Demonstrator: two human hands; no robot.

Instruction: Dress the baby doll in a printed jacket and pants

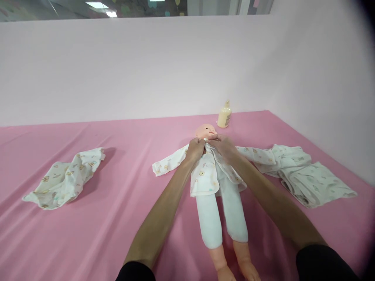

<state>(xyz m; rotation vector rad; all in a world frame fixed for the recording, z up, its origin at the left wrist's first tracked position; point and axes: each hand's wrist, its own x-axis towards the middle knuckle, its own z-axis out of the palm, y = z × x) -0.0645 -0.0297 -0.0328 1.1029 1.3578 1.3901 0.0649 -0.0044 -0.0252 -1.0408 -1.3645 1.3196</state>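
Note:
A baby doll [205,130] lies on its back, its head away from me and its bare feet near the bottom edge. It wears a white printed jacket [203,177] with long sleeves spread to both sides, and white trousers [209,222]. At the jacket's neck, my left hand [195,150] is closed on the left edge of the collar. Beside it, my right hand [223,147] pinches the collar's other edge, just under the doll's chin. Below the hands the jacket's front hangs apart. My fingertips are partly hidden, so any fastener between them cannot be made out.
A pump bottle [224,116] of pale yellow liquid stands behind the doll's head. Folded white printed cloth [313,175] lies at the right, touching the jacket's sleeve. Another crumpled printed cloth [68,179] rests at the left. Pink sheeting [125,234] covers the table, with white walls behind and right.

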